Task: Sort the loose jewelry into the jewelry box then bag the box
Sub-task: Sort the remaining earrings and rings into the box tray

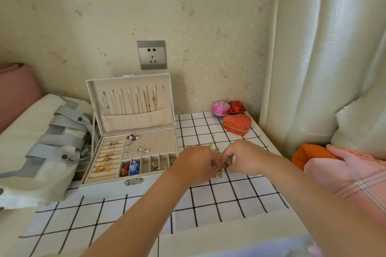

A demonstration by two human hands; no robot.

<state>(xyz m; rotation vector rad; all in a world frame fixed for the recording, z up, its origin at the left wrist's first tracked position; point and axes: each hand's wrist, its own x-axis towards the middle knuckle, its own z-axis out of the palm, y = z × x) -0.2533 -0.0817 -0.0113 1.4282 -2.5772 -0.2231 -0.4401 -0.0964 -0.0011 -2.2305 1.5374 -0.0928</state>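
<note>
The small gold piece (222, 168) was low over the checked cloth (229, 198), just right of the open jewelry box (104, 186). The left hand (195, 162) and the right hand (243, 157) pinched it from both sides. Sorting appeared to be the step in hand, with bagging not begun. The next move likely called for carrying the piece left to a free front compartment. More loose pieces (213, 146) lay beyond the hands, and the bag (41, 152) lay left of the box.

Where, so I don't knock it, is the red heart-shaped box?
Head view: the red heart-shaped box sits far right on the checked cloth, just in front of the pink round box.
</note>
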